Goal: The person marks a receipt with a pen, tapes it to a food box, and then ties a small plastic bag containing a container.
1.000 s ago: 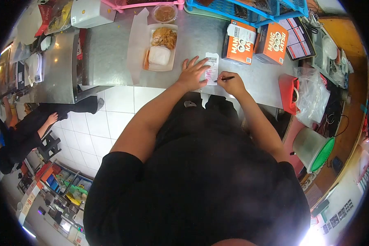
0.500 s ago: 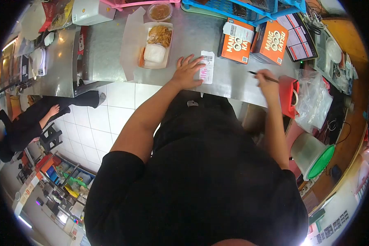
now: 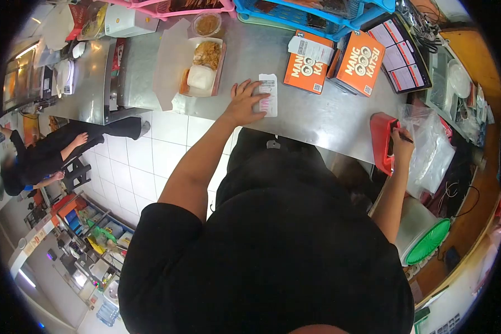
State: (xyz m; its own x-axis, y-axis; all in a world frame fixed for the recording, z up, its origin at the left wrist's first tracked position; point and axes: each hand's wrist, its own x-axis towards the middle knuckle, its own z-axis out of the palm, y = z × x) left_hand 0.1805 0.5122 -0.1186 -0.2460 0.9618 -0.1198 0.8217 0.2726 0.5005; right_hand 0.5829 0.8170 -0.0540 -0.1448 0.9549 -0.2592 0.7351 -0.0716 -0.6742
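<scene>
In the head view, my right hand [image 3: 402,148] grips a dark pen [image 3: 406,137] at the red container [image 3: 380,139], arm stretched to my right, whereas a second ago it was at the receipt [image 3: 269,92], which lies on the counter [image 3: 312,119] partly under my flat, open left hand [image 3: 244,106].

Probably a takeaway kitchen (boxed meal [image 3: 202,76], steel counter [image 3: 312,118]).

So we've got a pink basket [image 3: 178,13] right beside a blue basket [image 3: 324,29], plus a green-lidded bucket [image 3: 427,241].
</scene>
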